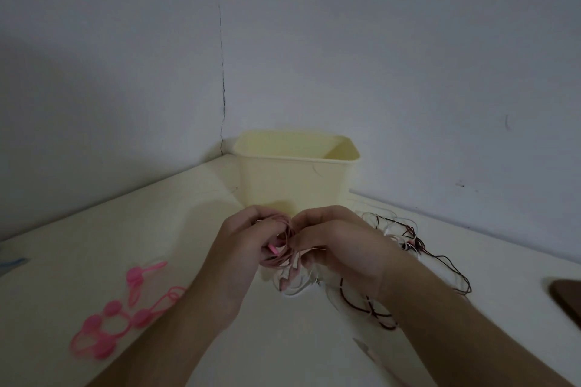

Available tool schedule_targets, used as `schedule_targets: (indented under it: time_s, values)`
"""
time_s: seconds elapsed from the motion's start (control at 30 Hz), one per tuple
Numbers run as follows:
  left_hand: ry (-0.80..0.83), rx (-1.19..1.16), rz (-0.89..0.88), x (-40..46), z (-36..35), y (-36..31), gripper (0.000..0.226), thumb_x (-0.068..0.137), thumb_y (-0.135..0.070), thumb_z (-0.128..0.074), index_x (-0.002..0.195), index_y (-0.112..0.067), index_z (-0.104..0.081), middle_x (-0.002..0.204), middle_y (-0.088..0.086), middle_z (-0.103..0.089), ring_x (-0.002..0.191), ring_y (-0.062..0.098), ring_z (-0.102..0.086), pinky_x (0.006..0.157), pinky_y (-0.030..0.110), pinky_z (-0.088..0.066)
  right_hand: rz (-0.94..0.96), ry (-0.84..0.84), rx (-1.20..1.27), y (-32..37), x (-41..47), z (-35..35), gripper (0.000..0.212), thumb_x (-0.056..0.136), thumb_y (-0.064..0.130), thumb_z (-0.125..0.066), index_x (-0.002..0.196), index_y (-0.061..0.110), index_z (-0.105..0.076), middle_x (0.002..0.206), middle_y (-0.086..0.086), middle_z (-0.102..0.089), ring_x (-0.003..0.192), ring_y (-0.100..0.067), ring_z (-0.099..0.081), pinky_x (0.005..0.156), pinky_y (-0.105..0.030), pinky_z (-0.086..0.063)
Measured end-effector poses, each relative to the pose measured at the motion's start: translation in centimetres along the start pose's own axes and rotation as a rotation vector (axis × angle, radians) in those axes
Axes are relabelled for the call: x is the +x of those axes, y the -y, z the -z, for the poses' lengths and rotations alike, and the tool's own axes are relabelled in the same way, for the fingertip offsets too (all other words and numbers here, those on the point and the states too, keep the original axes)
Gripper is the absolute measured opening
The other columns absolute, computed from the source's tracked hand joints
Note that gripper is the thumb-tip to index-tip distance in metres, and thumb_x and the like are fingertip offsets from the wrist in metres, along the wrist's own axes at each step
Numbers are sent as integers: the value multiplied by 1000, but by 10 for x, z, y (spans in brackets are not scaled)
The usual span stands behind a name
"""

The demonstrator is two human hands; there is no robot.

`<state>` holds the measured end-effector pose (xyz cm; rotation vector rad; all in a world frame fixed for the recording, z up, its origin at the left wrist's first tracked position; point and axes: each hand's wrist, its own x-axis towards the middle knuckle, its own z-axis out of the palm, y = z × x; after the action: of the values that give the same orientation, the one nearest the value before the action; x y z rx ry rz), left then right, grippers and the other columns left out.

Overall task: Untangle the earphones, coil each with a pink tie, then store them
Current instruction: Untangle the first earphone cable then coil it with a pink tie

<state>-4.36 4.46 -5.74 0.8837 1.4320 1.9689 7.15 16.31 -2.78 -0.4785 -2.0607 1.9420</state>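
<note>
With my left hand (248, 239) and right hand (339, 245) both curled around the pink earphone coil (281, 248) above the surface (314, 355), I'm binding it; next, I judge, cinch the pink tie (273, 249) before the cream bin (292, 179).

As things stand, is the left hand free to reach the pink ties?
Probably not yet: the left hand grips the pink coil together with the right hand. The pink ties lie unobstructed on the table beside its forearm.
</note>
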Motion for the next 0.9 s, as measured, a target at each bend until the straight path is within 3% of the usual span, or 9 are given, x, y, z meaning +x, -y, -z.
schedule_targets:
  time_s: [0.1,0.2,0.3,0.43,0.53,0.6,0.7,0.83,0.9]
  values:
    - [-31,51,-4,1,2,1,16,84,-13,-70,95,-1,-72,77,14,-71,73,23,-67,65,31,-50,-24,-44,92,-5,4,0,26,63,2,-71,87,9,-77,85,-18,-66,83,-29,-56,67,-34,-42]
    - [-2,39,4,-1,0,-1,22,81,-16,-69,96,-1,-70,84,28,-73,71,36,-69,66,43,-53,-35,-26,143,-6,5,-3,35,63,-3,-66,95,6,-77,89,-22,-64,88,-32,-52,74,-42,-42]
    - [-1,-2,15,-3,-1,-3,15,93,-3,-61,102,9,-61,80,39,-65,60,42,-64,55,48,-52,-41,63,244,-1,3,-5,35,59,-7,-56,88,0,-75,82,-22,-67,84,-38,-60,71,-45,-49]
    - [7,27,7,-3,-1,-3,21,89,-7,-66,106,6,-62,85,39,-68,66,42,-69,60,50,-54,-30,88,251,-1,0,-3,30,68,-1,-68,98,3,-73,85,-20,-71,82,-34,-68,76,-44,-50]
    - [-9,60,-8,-3,-3,-1,7,97,4,-58,102,8,-61,62,19,-67,49,27,-64,50,30,-53,-5,48,78,-5,1,-3,47,67,-7,-78,113,-1,-66,79,-11,-72,83,-33,-66,96,-60,-54]
    - [-41,89,-21,-2,-2,1,5,95,2,-62,97,2,-67,60,10,-67,53,19,-63,54,25,-51,13,-13,-124,-4,3,-2,48,66,-13,-74,112,0,-68,76,-6,-70,75,-26,-63,88,-51,-56]
    - [-84,106,-34,0,1,0,5,89,-3,-69,92,-5,-72,72,21,-69,65,26,-66,64,33,-53,89,-56,-356,3,3,4,34,80,-16,-72,107,4,-74,86,-12,-76,75,-18,-69,77,-33,-57]
    - [-102,65,0,1,2,-2,6,92,6,-62,95,5,-67,50,0,-50,41,13,-50,49,23,-46,167,-69,-459,8,0,11,16,93,-7,-69,98,6,-77,86,-20,-78,72,-39,-77,72,-36,-62]
    - [-93,53,12,1,2,-2,7,91,4,-63,96,5,-68,52,2,-44,41,12,-46,53,28,-45,191,-100,-536,8,0,13,20,94,-6,-66,96,9,-79,82,-16,-78,66,-29,-76,69,-35,-62]
